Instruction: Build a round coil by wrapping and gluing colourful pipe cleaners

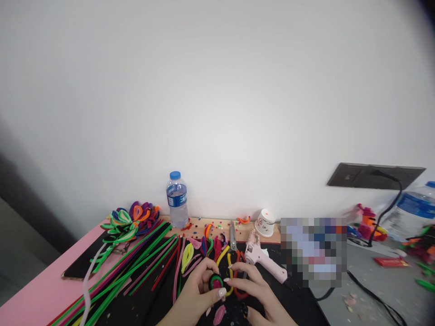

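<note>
Between the thumb and fingers of my left hand (200, 292) is a small coil of pipe cleaner (216, 282), green around a dark pink middle. My right hand (263, 292) is beside it with fingers apart, and one fingertip is close to the coil; contact is hard to make out. Just beyond my hands lie scissors (233, 242) with yellow and red around the handles. A pink pipe-cleaner loop (219, 314) rests on the black mat (136, 308) between my wrists. Yellow-green pipe-cleaner loops (187, 258) lie beyond my left hand.
Long pipe cleaners (115, 283) spread across the left, by a phone (79, 265) and a bunch of looped petals (131, 219). A water bottle (177, 203) stands at the wall. Right of the scissors are a pale glue gun (268, 265) and an upturned paper cup (265, 224). Cables cross the grey surface (370, 280).
</note>
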A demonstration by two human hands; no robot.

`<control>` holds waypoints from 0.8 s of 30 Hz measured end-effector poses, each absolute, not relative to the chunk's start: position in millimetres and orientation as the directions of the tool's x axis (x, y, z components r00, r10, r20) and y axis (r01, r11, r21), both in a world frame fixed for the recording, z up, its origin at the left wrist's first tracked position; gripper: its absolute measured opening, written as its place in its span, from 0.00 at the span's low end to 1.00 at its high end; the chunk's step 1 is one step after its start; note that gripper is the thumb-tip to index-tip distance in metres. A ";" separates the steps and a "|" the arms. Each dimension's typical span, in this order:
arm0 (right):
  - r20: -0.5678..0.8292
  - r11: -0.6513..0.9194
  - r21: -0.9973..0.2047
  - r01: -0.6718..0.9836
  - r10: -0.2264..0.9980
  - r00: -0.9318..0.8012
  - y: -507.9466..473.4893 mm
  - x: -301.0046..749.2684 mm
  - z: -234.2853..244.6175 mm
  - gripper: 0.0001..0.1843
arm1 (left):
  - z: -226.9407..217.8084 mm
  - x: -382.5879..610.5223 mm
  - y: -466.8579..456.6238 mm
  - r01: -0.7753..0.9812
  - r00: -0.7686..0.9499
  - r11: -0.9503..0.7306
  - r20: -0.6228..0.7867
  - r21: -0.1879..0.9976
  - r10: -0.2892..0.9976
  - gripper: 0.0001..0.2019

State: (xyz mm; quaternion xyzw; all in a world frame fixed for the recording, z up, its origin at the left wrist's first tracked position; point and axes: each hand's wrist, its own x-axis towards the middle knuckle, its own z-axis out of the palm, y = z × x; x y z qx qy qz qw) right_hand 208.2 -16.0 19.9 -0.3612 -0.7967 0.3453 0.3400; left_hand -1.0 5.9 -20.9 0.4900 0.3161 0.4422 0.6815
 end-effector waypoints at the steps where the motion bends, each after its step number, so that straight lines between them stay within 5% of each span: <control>1: 0.289 0.499 -0.796 0.341 0.810 -0.510 -16.1 208.3 20.1 0.32 | -20.5 -1.0 5.7 -0.294 0.411 0.132 0.000 0.947 0.912 0.18; 24: 0.281 0.475 -0.821 0.316 0.818 -0.501 -15.0 206.5 22.4 0.31 | -16.9 -1.3 6.7 -0.313 0.415 0.130 0.012 0.941 0.910 0.18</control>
